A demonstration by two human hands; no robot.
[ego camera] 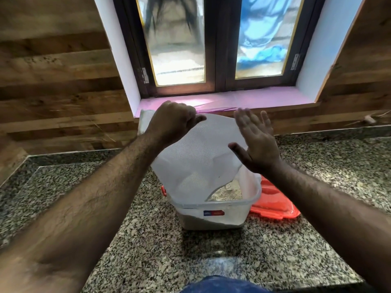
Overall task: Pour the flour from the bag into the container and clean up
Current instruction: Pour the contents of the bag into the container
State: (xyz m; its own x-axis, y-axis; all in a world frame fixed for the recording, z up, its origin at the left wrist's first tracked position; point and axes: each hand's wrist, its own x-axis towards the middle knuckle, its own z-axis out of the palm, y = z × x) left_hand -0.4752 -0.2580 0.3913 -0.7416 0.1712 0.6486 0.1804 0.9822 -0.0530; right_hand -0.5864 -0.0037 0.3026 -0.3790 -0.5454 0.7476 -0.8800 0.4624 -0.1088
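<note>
I see one bag [196,153] upended over one container [215,208] on the bench [127,240]; left hand [172,121] grips its top, right hand [257,142] flat, fingers spread, against its side; one red lid [275,201] beside.

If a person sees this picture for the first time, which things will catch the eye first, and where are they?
In the centre, the white bag is held upside down over the clear container on the granite counter; the left hand grips its top corner while the right hand, fingers straight, is at its right side. The bright orange lid lies on the counter just right of the container. Behind, a dark-framed window stands above a pink sill.
</note>
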